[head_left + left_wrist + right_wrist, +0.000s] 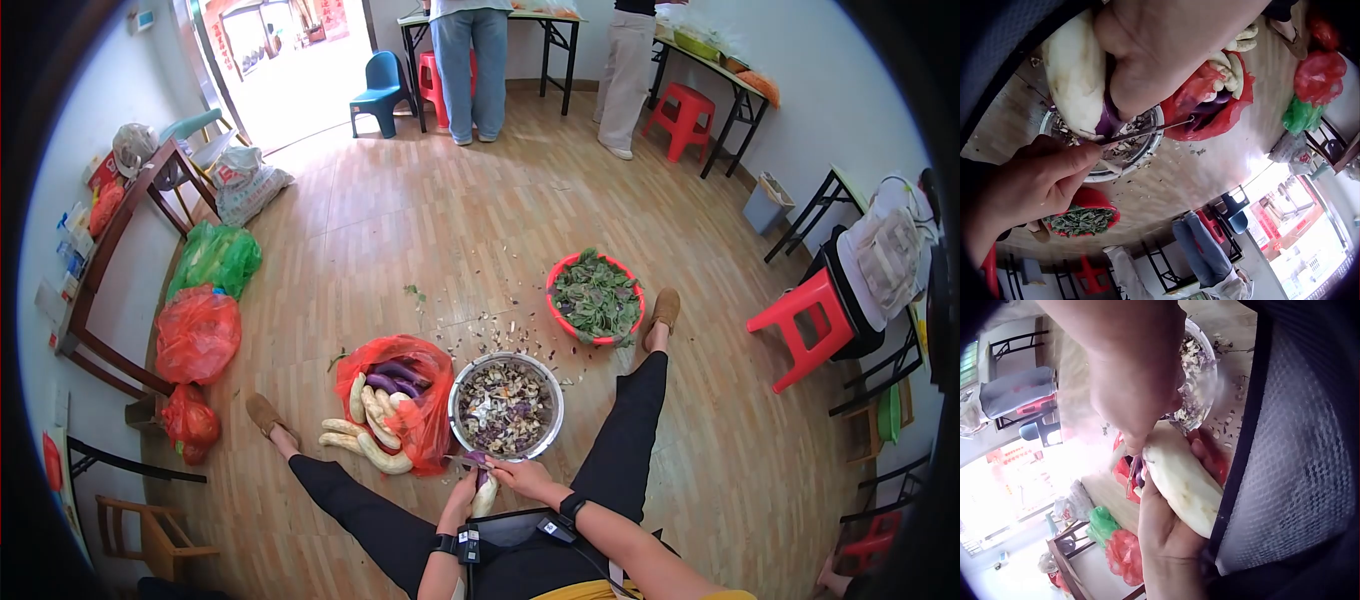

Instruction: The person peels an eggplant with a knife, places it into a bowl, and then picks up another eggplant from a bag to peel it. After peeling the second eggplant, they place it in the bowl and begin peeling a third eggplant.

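My left hand (pixel 458 503) grips a partly peeled eggplant (pixel 484 497), mostly white with a strip of purple skin at its far end. In the right wrist view the palm lies under the pale eggplant (pixel 1184 484). With my right hand (pixel 524 478) I hold a thin metal peeler (pixel 1144 132) at the purple end, its blade pointing left. Just beyond both hands stands a metal bowl (pixel 555 428) full of purple and white peelings. To its left, a red plastic bag (pixel 432 430) lies open with purple eggplants (pixel 398 378) and peeled white ones (pixel 378 415) in and beside it.
A red basin (pixel 552 302) of leafy greens (pixel 597 297) sits beyond the bowl, near my right foot. Scraps litter the wooden floor (pixel 420 250). Green (pixel 215 258) and red bags (pixel 198 335) stand by the left table. Two people stand at the far tables.
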The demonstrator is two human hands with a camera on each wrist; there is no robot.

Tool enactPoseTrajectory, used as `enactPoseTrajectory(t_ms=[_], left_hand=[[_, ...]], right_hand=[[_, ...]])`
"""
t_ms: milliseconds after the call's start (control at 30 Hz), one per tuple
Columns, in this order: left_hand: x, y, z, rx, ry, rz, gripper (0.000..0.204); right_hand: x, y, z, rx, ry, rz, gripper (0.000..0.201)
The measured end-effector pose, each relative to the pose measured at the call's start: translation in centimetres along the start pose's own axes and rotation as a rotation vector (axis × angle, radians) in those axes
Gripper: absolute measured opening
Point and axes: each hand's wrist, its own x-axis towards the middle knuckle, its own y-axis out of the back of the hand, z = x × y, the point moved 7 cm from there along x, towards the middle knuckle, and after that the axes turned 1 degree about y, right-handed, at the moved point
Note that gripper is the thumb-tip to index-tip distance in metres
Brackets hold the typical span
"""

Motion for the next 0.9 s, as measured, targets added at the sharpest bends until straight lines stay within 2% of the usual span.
enactPoseTrajectory(t_ms=[267, 400, 733, 833, 900], left_hand=[[0.7, 0.4, -0.1, -0.01, -0.039, -0.017, 0.048], [-0.9, -0.9, 1.0, 0.012, -0.041, -0.013, 0.049], [-0.2, -0.5, 0.6, 0.022, -0.038, -0.005, 0.051], [0.0, -0.3, 0.4, 0.015, -0.029, 0.001, 0.051], [0.1, -0.2, 0.4, 0.037, -0.05, 0.0, 0.052]], right_hand=[[-0.4, 0.6, -0.2, 0.134, -0.028, 0.054, 0.044], [-0.3, 0.6, -0.2, 0.173, -0.022, 0.063, 0.041], [-0.2, 0.8, 0.3, 0.116, -0.089, 0.058, 0.037], [0.3, -0.5, 1.2, 0.252, -0.079, 0.062, 0.037], [0.6, -0.1, 0.6, 0.405, 0.17, 0.288, 0.035]])
